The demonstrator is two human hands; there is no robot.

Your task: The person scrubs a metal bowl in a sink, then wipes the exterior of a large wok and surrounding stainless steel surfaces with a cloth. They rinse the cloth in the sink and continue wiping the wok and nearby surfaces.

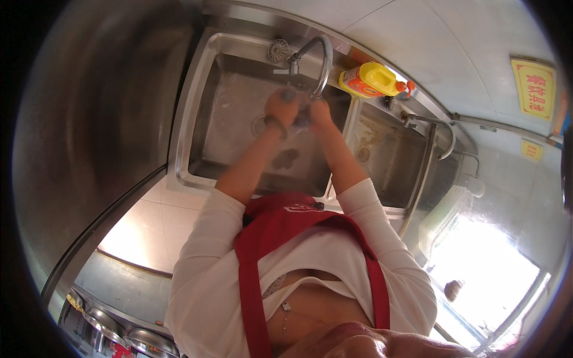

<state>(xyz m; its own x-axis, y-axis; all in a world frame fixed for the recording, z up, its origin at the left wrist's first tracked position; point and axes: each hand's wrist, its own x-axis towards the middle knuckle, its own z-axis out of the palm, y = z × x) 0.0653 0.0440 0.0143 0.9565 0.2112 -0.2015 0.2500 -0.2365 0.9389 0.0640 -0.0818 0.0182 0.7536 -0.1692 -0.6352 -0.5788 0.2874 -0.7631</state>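
Observation:
My left hand (282,107) and my right hand (319,112) are close together over the left basin of a stainless steel sink (241,105), under the mouth of a curved metal faucet (327,58). Both are blurred. Between them is a dark, bluish patch that I cannot make out, so whether either hand holds something is unclear. A bangle (278,127) circles my left wrist. Partly behind that wrist shows a round drain (258,126). A dark wet-looking patch (285,159) marks the basin floor.
A yellow jug with a red pump (374,79) lies on the sink's back ledge. Beside the faucet rests a round strainer (278,50). The right basin (394,152) has its own faucet (447,134). A tall metal panel (103,112) borders the left. Metal bowls (150,342) stand lower left.

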